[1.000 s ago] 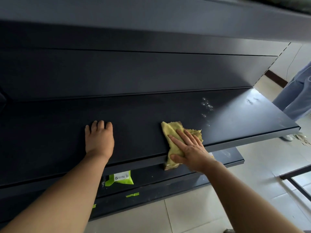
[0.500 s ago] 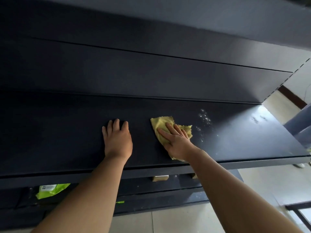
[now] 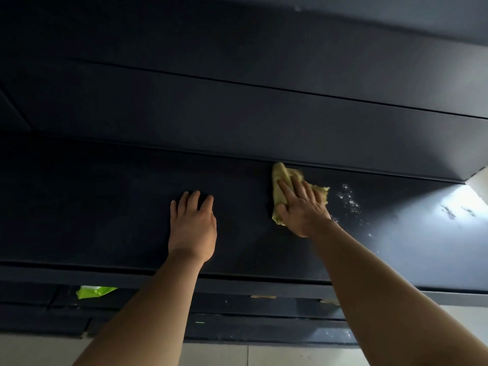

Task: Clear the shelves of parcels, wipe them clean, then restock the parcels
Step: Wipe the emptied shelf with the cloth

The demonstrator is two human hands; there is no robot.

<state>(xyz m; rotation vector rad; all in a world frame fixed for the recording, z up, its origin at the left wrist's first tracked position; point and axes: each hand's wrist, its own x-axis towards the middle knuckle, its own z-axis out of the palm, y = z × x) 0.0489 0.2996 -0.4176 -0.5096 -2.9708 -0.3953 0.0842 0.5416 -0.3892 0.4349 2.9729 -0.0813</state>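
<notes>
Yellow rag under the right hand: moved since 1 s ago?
Yes. The yellow cloth rag, pressed by the right hand, went from overhanging the dark metal shelf's front edge back to the rear wall seam.

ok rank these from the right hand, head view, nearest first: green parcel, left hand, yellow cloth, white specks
1. yellow cloth, under the right hand
2. white specks, just to its right
3. left hand, to the left
4. green parcel, below, far left
</notes>
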